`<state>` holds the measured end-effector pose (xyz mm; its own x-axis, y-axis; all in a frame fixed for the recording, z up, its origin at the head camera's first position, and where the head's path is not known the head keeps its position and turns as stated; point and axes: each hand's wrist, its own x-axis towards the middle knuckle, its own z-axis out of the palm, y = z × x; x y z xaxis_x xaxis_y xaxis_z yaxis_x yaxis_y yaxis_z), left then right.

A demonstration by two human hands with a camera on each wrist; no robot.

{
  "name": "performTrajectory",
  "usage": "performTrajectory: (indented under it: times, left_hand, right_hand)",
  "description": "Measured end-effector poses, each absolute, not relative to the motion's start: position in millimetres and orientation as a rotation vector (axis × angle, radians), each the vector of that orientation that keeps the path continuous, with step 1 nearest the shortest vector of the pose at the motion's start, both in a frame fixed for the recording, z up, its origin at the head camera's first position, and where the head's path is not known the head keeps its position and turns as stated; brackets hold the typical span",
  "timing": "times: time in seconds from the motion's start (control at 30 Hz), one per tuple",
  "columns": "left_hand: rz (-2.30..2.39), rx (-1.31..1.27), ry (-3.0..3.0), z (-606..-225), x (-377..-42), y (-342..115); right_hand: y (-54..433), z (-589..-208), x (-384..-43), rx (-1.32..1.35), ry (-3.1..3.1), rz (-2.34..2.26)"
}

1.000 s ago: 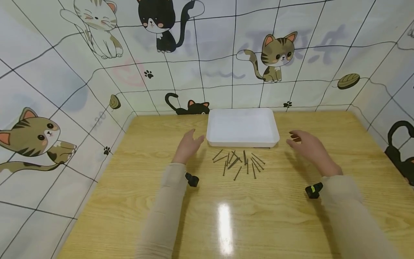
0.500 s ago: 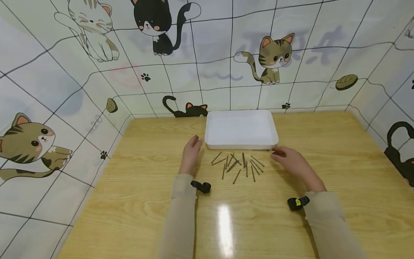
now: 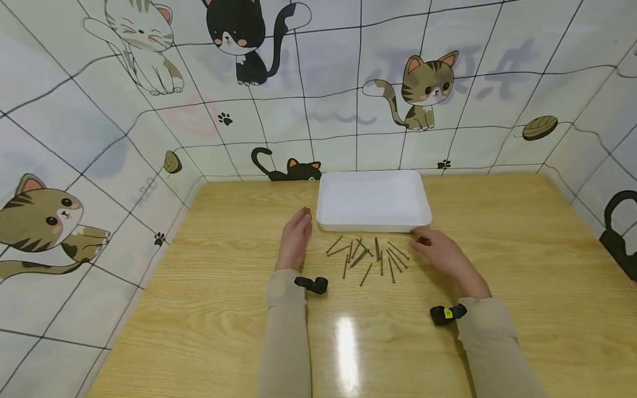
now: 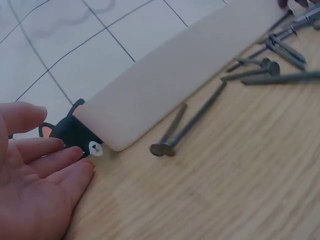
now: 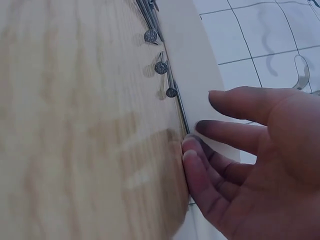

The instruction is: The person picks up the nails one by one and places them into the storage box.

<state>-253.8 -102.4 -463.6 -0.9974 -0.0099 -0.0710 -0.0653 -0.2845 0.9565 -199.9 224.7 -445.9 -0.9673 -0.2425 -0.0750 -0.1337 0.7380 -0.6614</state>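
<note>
A shallow white tray (image 3: 373, 202) stands near the back of the table. Several loose dark metal nails (image 4: 198, 114) lie in front of it, some crossing. My left hand (image 3: 294, 239) rests on the table by the tray's left front corner, fingers fairly straight and holding nothing. At the tray's right front corner is my right hand (image 3: 444, 255). In the right wrist view, its lower fingers (image 5: 197, 175) touch or nearly touch the end of a nail (image 5: 181, 111) lying along the tray's front wall. The thumb stands apart from that nail.
The wooden table (image 3: 214, 326) meets walls covered with cat-patterned sheeting (image 3: 328, 66) at the back and sides. A small black camera (image 3: 313, 284) sits on the left wrist, another camera (image 3: 443, 315) on the right.
My right hand has moved left to the tray's front right corner. My left hand has turned and shifted slightly nearer the front. The tray and the nails seem unmoved.
</note>
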Motion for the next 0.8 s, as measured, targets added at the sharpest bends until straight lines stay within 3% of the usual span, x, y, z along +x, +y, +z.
performTrajectory:
  times: [0.27,0.57,0.8]
  left_hand:
    - [2.223,-0.074,2.261,-477,-267,-93]
    - [2.160,-0.081,2.217,-459,-262,-88]
    - [2.134,-0.083,2.283,-475,-267,-86]
  right_hand:
    - [217,-448,-205,-0.376,2.883,-0.826]
    - [207,-443,-200,-0.330,2.932,-0.781]
    - [201,-442,-196,-0.272,2.943,-0.814]
